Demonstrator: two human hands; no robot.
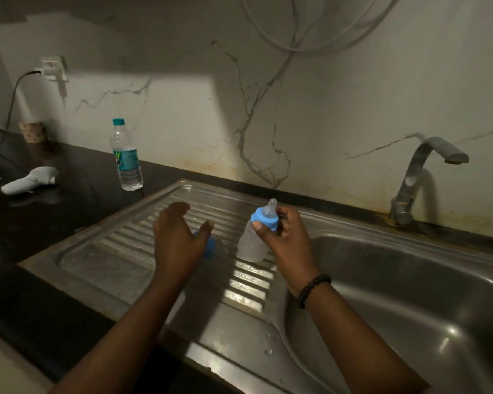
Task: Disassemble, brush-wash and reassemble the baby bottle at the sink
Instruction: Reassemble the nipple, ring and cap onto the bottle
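Observation:
My right hand (pixel 286 237) grips the baby bottle (pixel 252 243) near its neck, holding it tilted just above the ribbed steel drainboard (pixel 120 251). The bottle is translucent, with a blue collar (pixel 264 218) and a clear teat (pixel 269 210) screwed on. My left hand (pixel 177 237) hovers over the drainboard with fingers spread and relaxed, holding nothing. Under its thumb lies a blue piece (pixel 210 247), probably the bottle's cap, mostly hidden by the hand.
The steel sink basin (pixel 410 294) lies to the right, with a tap (pixel 421 172) at the back wall. On the black counter (pixel 40 223) to the left stand a plastic water bottle (pixel 126 156), a paper cup (pixel 32 131) and a pale grey object (pixel 29 180).

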